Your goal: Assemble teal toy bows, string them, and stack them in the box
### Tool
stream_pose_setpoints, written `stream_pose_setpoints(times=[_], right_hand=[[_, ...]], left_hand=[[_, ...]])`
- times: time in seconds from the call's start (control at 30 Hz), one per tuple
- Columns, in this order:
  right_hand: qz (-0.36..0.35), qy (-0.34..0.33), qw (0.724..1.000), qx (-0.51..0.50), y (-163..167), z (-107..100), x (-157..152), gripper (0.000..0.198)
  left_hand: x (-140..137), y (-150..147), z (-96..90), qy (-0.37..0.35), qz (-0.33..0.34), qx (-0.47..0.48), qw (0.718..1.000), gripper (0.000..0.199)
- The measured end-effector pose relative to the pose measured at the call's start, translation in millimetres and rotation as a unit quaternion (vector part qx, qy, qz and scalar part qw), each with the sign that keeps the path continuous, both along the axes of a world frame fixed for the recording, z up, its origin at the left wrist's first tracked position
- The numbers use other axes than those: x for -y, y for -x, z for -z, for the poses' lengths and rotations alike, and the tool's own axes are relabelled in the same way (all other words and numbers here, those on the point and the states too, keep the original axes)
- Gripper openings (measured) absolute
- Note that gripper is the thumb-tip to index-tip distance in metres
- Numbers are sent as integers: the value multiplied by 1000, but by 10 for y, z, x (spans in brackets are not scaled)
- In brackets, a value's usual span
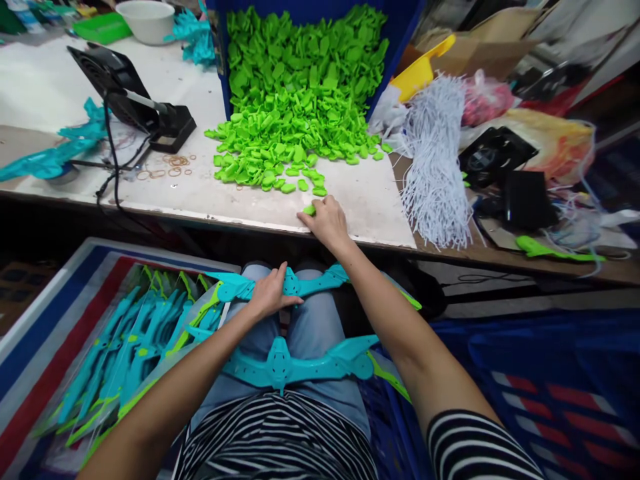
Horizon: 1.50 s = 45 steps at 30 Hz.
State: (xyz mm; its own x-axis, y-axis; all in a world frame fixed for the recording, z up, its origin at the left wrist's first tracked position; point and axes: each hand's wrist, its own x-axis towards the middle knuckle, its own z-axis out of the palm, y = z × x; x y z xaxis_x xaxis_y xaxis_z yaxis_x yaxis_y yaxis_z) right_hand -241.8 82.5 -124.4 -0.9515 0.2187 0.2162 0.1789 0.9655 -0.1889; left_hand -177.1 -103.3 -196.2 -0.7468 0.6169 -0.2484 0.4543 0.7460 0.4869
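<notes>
My right hand (327, 219) is at the table's front edge, its thumb and fingers pinching a small bright green plastic piece (310, 210). Just beyond it spreads a heap of similar green pieces (295, 127), spilling from a blue bin (404, 33). Over my lap, my left hand (270, 291) grips a turquoise toy bow (317, 285) near its middle, thumb on the near side. Closer to my body, a second turquoise toy bow (280, 363) lies across my thighs, with a green limb at its right end.
To the left, several bagged turquoise and green bows (127, 347) lie on a striped sheet (50, 353). A black fan (117, 83) and rubber bands (175, 162) are on the table (200, 200). White strings (435, 160) hang over its edge at right. Blue crates (525, 347) stand lower right.
</notes>
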Motion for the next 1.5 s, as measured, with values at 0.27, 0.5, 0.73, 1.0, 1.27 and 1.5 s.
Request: stream_pose_setpoints(times=[0.27,0.5,0.73,1.0,1.27,1.5], right_hand=[[-162,8,986,43,56,-67,-143,41],[-161,1,987,15,8,75,-116,41],[-182,20,983,0,32,48,-95,36],[-285,207,933,-77,-727,257,134,27],[-316,212,924,-25,-1160,873,298,25],[-262,220,939,-24,-1149,933,381,25]], left_hand=[[71,293,-5,-95,-25,183,978,73],[78,520,124,-212,-80,379,897,33],[62,503,69,-235,-143,438,856,30],[67,573,8,-235,-180,495,817,29],[57,599,74,-210,-176,503,820,32],[86,615,102,-209,-160,492,830,31]])
